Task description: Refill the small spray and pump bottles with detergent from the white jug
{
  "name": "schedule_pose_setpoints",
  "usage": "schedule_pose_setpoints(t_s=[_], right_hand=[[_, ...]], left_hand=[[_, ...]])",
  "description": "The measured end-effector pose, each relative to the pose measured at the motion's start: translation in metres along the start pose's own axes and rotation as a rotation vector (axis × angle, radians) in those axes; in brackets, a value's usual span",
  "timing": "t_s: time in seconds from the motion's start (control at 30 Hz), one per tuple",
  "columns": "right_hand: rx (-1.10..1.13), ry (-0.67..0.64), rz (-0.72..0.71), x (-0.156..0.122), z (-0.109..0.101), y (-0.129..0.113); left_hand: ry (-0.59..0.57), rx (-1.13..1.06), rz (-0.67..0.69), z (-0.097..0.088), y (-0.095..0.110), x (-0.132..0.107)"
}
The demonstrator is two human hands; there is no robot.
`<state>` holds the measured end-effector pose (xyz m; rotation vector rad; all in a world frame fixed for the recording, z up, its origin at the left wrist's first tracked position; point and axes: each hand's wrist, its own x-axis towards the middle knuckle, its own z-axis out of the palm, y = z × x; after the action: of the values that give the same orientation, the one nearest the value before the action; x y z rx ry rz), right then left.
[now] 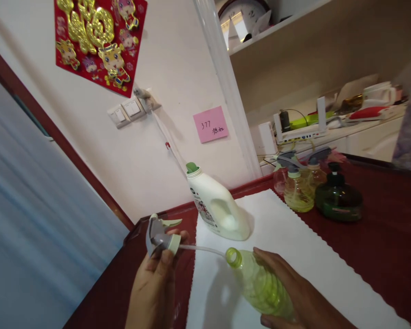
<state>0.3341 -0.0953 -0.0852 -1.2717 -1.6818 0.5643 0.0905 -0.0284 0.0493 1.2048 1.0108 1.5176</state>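
My left hand [150, 283] holds the spray head [160, 233], fingers clamped around its collar, thumb on the near side. The trigger points away from me, toward the wall. The clear tube [202, 249] runs from the collar to the right and ends at the mouth of the green bottle [260, 285]; whether its tip is inside the neck I cannot tell.

My right hand [301, 297] grips the green bottle around its body, fingers wrapped over the ribbed wall. The bottle is tilted, with its open neck pointing left and slightly up, above the white cloth [294, 246].

The white cloth lies on the dark red tabletop [390, 246]. A white jug [217, 205] with a green cap stands on the cloth, just beyond the spray head and the bottle neck. At the far right of the cloth stand two small yellow spray bottles [299, 189] and a dark green bottle [339, 196], close together. A pink note [210, 124] is stuck on the wall.
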Motion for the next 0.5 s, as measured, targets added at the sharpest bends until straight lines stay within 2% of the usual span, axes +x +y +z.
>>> schedule_pose_setpoints(t_s=[0.17,0.3,0.4,0.5], right_hand=[[-0.052,0.003,0.009,-0.002,-0.002,-0.001],[-0.081,0.034,-0.015,-0.004,-0.005,0.000],[-0.092,0.060,-0.039,-0.004,-0.004,0.006],[-0.098,0.066,-0.055,-0.004,-0.001,0.013]], left_hand=[[0.092,-0.109,0.080,-0.011,0.011,0.001],[0.131,-0.072,0.166,-0.022,0.024,0.005],[0.149,0.004,0.215,-0.035,0.033,0.011],[0.171,0.215,0.196,-0.051,0.039,0.017]])
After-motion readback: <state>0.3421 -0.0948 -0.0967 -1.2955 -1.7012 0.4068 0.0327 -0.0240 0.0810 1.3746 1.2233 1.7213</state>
